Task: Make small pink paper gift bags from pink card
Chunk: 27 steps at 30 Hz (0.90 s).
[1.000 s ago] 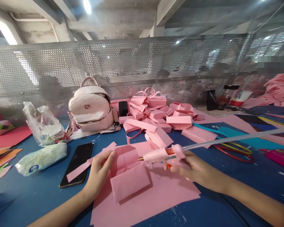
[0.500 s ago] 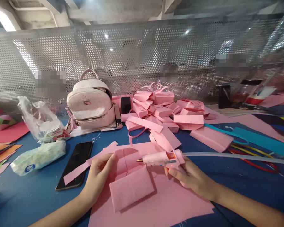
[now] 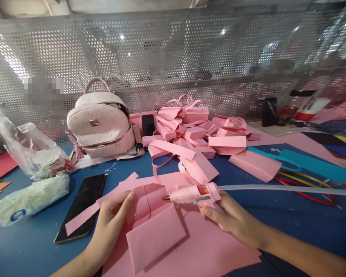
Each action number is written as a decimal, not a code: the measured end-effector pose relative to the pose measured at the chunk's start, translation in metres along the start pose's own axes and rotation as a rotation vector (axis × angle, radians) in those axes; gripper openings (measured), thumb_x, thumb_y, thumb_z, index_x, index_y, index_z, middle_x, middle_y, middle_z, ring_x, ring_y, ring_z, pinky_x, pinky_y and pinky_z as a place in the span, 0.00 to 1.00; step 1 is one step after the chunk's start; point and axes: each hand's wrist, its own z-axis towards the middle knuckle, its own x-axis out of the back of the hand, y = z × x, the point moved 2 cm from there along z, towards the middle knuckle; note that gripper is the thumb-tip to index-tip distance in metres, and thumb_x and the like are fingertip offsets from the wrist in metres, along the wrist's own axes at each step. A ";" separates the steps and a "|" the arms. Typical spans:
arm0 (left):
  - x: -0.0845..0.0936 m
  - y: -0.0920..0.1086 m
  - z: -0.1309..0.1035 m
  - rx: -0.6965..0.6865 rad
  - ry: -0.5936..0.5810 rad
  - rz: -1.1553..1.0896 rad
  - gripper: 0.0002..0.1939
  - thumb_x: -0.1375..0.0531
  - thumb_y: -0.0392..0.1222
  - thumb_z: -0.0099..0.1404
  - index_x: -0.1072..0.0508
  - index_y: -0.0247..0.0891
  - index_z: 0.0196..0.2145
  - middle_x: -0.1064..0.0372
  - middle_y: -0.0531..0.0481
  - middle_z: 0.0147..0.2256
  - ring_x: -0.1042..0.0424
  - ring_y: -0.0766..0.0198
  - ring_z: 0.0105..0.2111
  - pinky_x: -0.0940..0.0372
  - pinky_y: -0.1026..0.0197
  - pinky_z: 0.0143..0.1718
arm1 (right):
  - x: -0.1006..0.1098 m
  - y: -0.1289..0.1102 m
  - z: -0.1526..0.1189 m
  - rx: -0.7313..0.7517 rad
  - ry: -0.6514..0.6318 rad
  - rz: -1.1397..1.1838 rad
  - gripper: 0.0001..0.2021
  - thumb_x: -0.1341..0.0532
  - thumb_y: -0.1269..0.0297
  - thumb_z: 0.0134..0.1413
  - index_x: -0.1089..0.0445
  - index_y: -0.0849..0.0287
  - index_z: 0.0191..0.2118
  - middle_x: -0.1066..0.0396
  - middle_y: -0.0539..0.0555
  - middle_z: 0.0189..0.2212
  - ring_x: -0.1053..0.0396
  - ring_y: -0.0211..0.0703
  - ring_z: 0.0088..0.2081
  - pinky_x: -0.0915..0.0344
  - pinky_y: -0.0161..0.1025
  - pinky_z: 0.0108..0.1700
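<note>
Between thumb and fingers, my left hand (image 3: pixel 115 215) pinches the left edge of a folded pink paper piece (image 3: pixel 156 238), whose raised flap stands up at the back. A pink glue gun (image 3: pixel 194 194) is gripped by its handle in my right hand (image 3: pixel 233 215). Its metal tip points left, close to the flap; whether it touches the paper I cannot tell. A long clear glue stick (image 3: pixel 265 187) sticks out of the gun's rear. Under the folded piece lies a large pink sheet (image 3: pixel 216 246), and a narrow pink strip (image 3: pixel 83 218) crosses a black phone (image 3: pixel 72 217) on the left.
Several folded pink paper pieces (image 3: pixel 197 132) are heaped at the back. A pale backpack (image 3: pixel 103 127) stands left of them, beside a plastic bag (image 3: pixel 31 150) and a tissue pack (image 3: pixel 37 196). Coloured strips (image 3: pixel 308 194) lie to the right. A perforated metal screen (image 3: pixel 161 57) rises behind.
The camera view has tilted down and turned slightly right. Both hands keep their holds, and the glue gun's tip stays close to the folded paper's flap.
</note>
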 end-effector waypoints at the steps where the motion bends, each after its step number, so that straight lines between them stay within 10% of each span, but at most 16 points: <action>1: 0.000 0.000 0.000 -0.004 0.001 -0.002 0.28 0.46 0.59 0.72 0.41 0.38 0.20 0.49 0.55 0.22 0.49 0.67 0.25 0.49 0.66 0.25 | 0.000 0.000 0.000 -0.004 0.005 -0.002 0.22 0.42 0.40 0.61 0.34 0.55 0.29 0.42 0.48 0.22 0.48 0.37 0.22 0.44 0.35 0.22; 27: 0.000 0.002 0.000 0.022 0.042 -0.052 0.27 0.46 0.59 0.71 0.43 0.38 0.21 0.51 0.55 0.22 0.51 0.67 0.25 0.50 0.66 0.25 | 0.011 -0.001 -0.002 0.000 0.048 -0.074 0.19 0.40 0.44 0.61 0.25 0.55 0.36 0.37 0.48 0.19 0.44 0.38 0.21 0.38 0.36 0.24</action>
